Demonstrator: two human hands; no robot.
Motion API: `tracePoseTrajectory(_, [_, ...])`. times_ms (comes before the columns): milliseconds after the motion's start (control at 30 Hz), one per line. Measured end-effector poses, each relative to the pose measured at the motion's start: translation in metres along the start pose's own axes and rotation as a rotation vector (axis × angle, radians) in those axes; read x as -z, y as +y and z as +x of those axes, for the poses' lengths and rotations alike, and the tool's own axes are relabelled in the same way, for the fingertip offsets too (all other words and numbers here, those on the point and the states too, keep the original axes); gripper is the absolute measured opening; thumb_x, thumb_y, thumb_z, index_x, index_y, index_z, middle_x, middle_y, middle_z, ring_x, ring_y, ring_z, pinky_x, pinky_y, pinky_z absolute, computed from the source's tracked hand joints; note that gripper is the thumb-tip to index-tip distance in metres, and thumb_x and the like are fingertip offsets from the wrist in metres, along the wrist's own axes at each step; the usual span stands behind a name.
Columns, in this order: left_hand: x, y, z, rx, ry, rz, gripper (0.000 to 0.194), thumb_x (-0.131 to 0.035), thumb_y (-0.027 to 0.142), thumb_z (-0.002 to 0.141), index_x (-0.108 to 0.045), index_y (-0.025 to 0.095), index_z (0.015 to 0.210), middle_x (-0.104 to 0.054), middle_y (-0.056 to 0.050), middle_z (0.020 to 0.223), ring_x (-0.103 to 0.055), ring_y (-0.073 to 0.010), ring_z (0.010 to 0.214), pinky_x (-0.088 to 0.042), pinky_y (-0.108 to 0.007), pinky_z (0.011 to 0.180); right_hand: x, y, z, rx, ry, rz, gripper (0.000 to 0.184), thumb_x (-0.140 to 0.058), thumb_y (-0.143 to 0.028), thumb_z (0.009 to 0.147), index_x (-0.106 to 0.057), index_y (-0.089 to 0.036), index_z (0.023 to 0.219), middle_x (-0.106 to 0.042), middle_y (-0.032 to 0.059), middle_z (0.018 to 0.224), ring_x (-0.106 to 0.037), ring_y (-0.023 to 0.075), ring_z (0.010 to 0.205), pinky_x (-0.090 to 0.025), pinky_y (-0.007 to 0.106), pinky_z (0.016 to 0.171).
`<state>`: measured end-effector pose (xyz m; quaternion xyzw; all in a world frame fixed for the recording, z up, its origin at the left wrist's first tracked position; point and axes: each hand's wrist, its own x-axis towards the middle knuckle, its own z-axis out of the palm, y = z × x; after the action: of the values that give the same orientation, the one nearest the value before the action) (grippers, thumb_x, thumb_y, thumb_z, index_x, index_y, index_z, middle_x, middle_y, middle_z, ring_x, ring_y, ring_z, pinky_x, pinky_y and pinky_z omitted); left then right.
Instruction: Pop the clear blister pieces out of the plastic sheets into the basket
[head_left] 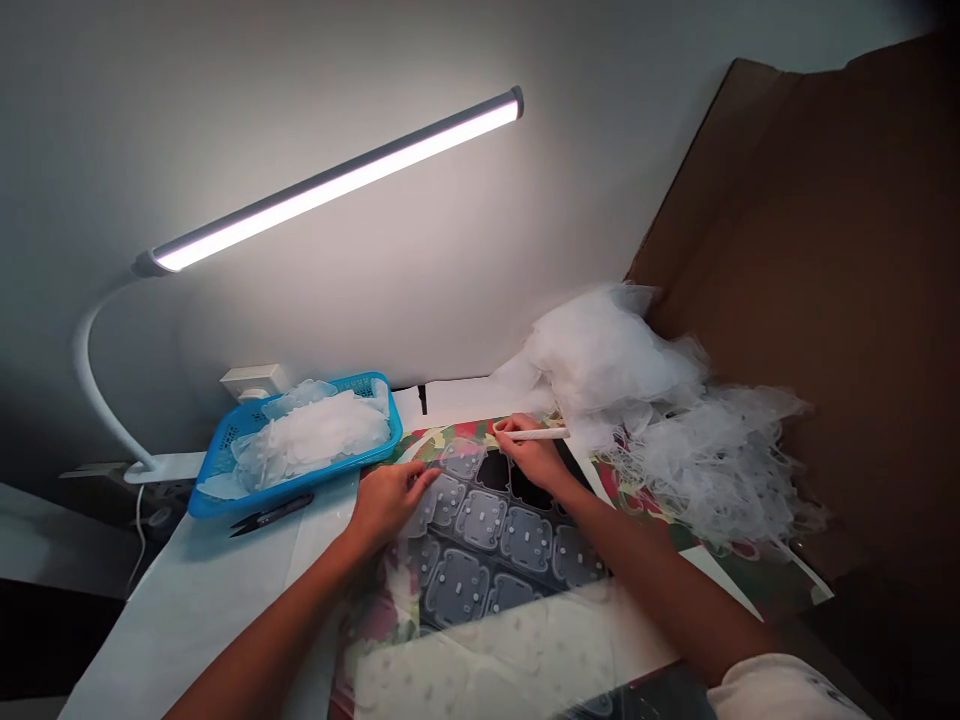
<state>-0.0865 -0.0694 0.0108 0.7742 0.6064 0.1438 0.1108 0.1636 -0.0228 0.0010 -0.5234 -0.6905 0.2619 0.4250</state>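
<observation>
A sheer, translucent sheet [480, 520] printed with rows of rounded panels lies over a dark surface in front of me. My right hand [534, 458] is closed around a slim white pen-like stick [546, 434] above the far part of the sheet, where two panel spaces show dark. At the sheet's far left edge rests my left hand [390, 503], thumb and fingers drawn together. Whatever those fingers pinch, if anything, is too thin to make out. Just beneath the thumb is a small translucent flap [421, 516].
A blue basket [300, 488] of white sheer pieces stands at left, black thread snips [271, 514] before it. White sheer scraps [712, 465] are heaped at right beside a brown cardboard panel [810, 250]. A lit lamp [337, 185] hangs over the white-covered table [217, 590].
</observation>
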Motion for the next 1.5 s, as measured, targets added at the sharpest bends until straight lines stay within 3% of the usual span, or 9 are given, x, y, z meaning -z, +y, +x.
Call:
tracePoseTrajectory(100, [-0.005, 0.002, -0.002, -0.092, 0.004, 0.143, 0.02, -0.05, 0.024, 0.091, -0.067, 0.023, 0.101, -0.069, -0.005, 0.095, -0.067, -0.0211, 0.084, -0.046, -0.027, 0.068, -0.021, -0.014, -0.005, 0.14, -0.01, -0.069, 0.014, -0.05, -0.021, 0.079, -0.045, -0.022, 0.066, -0.056, 0.0009, 0.075, -0.05, 0.0166, 0.071, -0.038, 0.03, 0.068])
tracePoseTrajectory(267, [-0.021, 0.006, -0.012, -0.239, -0.074, 0.272, 0.052, -0.04, 0.005, 0.088, -0.053, 0.026, 0.133, -0.05, -0.011, 0.139, -0.069, -0.0179, 0.086, -0.054, -0.03, 0.072, -0.039, -0.014, -0.006, 0.125, -0.158, 0.016, 0.015, -0.053, -0.022, 0.082, -0.049, -0.021, 0.067, -0.06, 0.001, 0.078, -0.054, 0.0163, 0.074, -0.04, 0.029, 0.069])
tracePoseTrajectory(433, [-0.028, 0.0, -0.016, -0.251, -0.1, 0.288, 0.052, -0.04, 0.002, 0.087, -0.053, 0.02, 0.134, -0.049, -0.012, 0.144, -0.066, -0.0229, 0.107, -0.055, -0.033, 0.081, -0.049, -0.011, -0.012, 0.213, -0.284, 0.009, 0.017, -0.057, -0.02, 0.082, -0.051, -0.02, 0.067, -0.061, 0.0009, 0.081, -0.054, 0.0152, 0.075, -0.04, 0.027, 0.069])
tracePoseTrajectory(933, [-0.026, -0.001, -0.016, -0.236, -0.148, 0.248, 0.053, -0.041, 0.007, 0.089, -0.048, 0.021, 0.14, -0.04, -0.013, 0.152, -0.069, -0.0221, 0.098, -0.056, -0.031, 0.075, -0.058, -0.012, -0.02, 0.277, -0.338, -0.112, 0.015, -0.052, -0.014, 0.083, -0.049, -0.021, 0.071, -0.06, 0.0049, 0.089, -0.055, 0.0185, 0.081, -0.044, 0.031, 0.073])
tracePoseTrajectory(1067, [-0.023, 0.001, -0.017, -0.212, -0.178, 0.263, 0.054, -0.041, 0.006, 0.089, -0.048, 0.023, 0.14, -0.037, -0.012, 0.154, -0.07, -0.023, 0.095, -0.055, -0.031, 0.07, -0.061, -0.008, -0.016, 0.354, -0.322, -0.234, 0.011, -0.049, -0.016, 0.087, -0.059, -0.02, 0.085, -0.064, 0.0086, 0.089, -0.057, 0.0239, 0.09, -0.045, 0.037, 0.082])
tracePoseTrajectory(1200, [-0.024, 0.003, -0.019, -0.181, -0.206, 0.279, 0.059, -0.044, 0.005, 0.085, -0.047, 0.023, 0.141, -0.035, -0.012, 0.155, -0.071, -0.0225, 0.087, -0.054, -0.032, 0.065, -0.022, 0.014, 0.0, 0.102, -0.021, -0.119, 0.015, -0.047, -0.025, 0.089, -0.06, -0.02, 0.084, -0.067, 0.0056, 0.086, -0.058, 0.0199, 0.077, -0.045, 0.032, 0.074])
tracePoseTrajectory(1300, [-0.02, 0.005, -0.013, -0.124, -0.209, 0.143, 0.056, -0.045, 0.004, 0.082, -0.056, 0.024, 0.133, -0.042, -0.011, 0.152, -0.07, -0.0224, 0.086, -0.053, -0.033, 0.068, 0.015, 0.03, 0.009, -0.141, 0.221, 0.053, 0.019, -0.055, -0.033, 0.082, -0.051, -0.021, 0.067, -0.067, 0.0035, 0.076, -0.057, 0.0178, 0.069, -0.043, 0.029, 0.066])
tracePoseTrajectory(1433, [-0.006, 0.012, 0.015, -0.022, -0.145, -0.207, 0.035, -0.041, 0.013, 0.084, -0.072, 0.017, 0.099, -0.072, -0.011, 0.109, -0.068, -0.0243, 0.091, -0.05, -0.033, 0.077, 0.026, 0.012, -0.005, -0.129, 0.1, 0.211, 0.024, -0.059, -0.037, 0.081, -0.05, -0.021, 0.066, -0.072, 0.0042, 0.085, -0.062, 0.019, 0.077, -0.045, 0.03, 0.072])
tracePoseTrajectory(1500, [-0.001, 0.016, 0.032, 0.001, -0.164, -0.314, 0.039, -0.034, 0.02, 0.089, -0.073, 0.015, 0.089, -0.072, -0.008, 0.077, -0.067, -0.0215, 0.077, -0.049, -0.029, 0.07, 0.017, -0.011, -0.02, -0.041, 0.023, 0.191, 0.022, -0.058, -0.036, 0.084, -0.053, -0.021, 0.068, -0.073, 0.0048, 0.095, -0.064, 0.0204, 0.087, -0.045, 0.032, 0.078])
